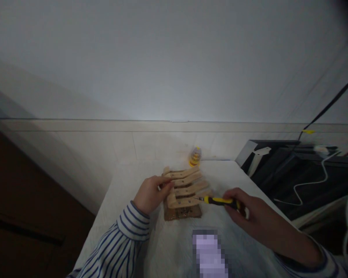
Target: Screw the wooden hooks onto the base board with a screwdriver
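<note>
My left hand [155,191] grips the left end of a pale wooden slatted piece [185,190], thumb and fingers pinching its edge. Several bent slats run side by side toward the right, with small dark screw-like dots along them. In my right hand [243,208] is a yellow-and-black screwdriver [220,201], lying nearly level. Its tip points left and meets the nearest slat, or lies just beside it; I cannot tell which. Under the wooden piece shows a flat brown tray-like item [182,213] with small dark bits on it, too small to name.
A yellow container with a clear top [195,156] stands at the table's back edge by the wall. Toward the front lies a blurred-out phone-like rectangle [210,255] on the white-covered table [124,173]. Dark panels [278,166] and a white cable [310,185] are at right.
</note>
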### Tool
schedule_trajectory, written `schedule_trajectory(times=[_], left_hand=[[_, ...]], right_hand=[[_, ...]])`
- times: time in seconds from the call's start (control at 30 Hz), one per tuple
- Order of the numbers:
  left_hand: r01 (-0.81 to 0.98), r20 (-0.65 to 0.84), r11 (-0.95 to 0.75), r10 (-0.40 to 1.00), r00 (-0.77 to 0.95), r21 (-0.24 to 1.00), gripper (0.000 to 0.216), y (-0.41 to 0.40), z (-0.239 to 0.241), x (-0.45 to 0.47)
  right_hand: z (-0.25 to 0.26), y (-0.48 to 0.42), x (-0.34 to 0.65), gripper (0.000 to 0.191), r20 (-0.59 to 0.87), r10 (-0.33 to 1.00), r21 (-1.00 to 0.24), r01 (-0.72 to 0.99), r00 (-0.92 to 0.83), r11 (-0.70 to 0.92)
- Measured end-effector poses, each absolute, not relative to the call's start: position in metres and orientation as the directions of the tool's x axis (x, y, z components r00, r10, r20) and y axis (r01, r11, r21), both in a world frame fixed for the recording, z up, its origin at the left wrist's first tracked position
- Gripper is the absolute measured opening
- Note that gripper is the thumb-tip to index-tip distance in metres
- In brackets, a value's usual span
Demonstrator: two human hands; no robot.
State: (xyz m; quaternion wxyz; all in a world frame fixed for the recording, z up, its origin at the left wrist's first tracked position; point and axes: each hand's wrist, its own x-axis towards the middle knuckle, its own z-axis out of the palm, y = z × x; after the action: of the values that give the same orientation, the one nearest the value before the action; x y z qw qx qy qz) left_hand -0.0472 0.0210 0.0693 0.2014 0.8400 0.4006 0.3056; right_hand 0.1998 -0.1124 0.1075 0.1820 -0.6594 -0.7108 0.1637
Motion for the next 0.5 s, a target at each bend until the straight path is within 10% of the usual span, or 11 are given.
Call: schedule_trajectory(times=[0.5], left_hand=[[0.665, 0.273, -0.441, 0.897, 0.347, 0.603, 0.046, 0.036, 0.045, -0.039]], right_hand=[[-0.014, -0.170, 0.252, 0.028, 0.082, 0.960, -0.557, 0.811, 0.267, -0.177]])
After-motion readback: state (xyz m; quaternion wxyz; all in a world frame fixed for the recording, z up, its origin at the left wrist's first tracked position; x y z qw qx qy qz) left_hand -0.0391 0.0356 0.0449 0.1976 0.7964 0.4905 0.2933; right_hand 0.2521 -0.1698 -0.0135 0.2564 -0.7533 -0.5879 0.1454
